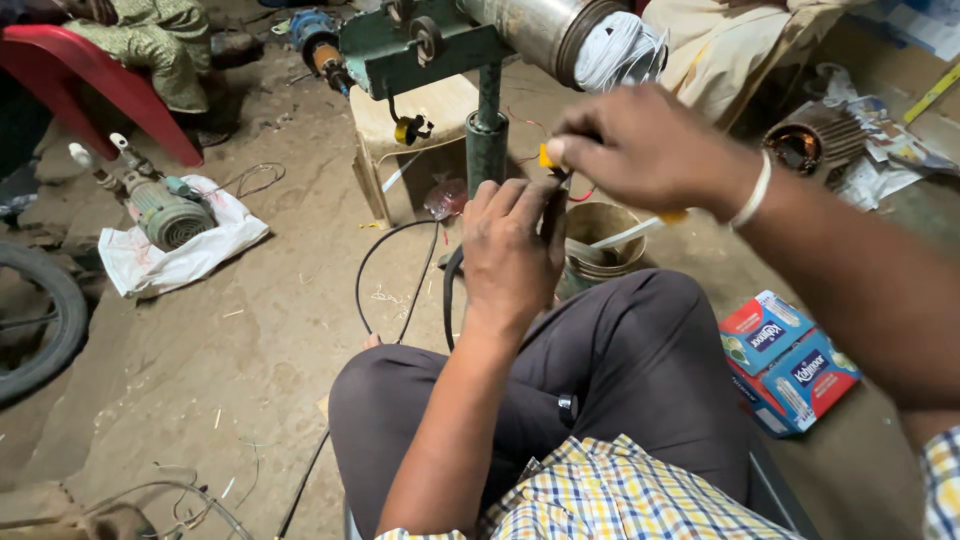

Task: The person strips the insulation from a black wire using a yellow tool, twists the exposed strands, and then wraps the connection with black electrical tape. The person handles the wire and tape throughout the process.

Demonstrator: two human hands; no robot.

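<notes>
Both hands meet at centre frame: left hand [510, 255] curled round a thin dark rod-like piece [553, 212], held upright above the lap; right hand [640, 150] pinches a small yellow-handled tool [547, 157] at its top. Behind, big to small: green stand w/ metal cylinder [530, 30] stuffed w/ white wires [618, 50], pump motor [165, 210] on white bag, rusty tin [598, 240], blue-red boxes [790, 365]. Risk, prob.: tool tip slips off & jabs left fingers [500, 200], since grip sits right beside the contact pt.
</notes>
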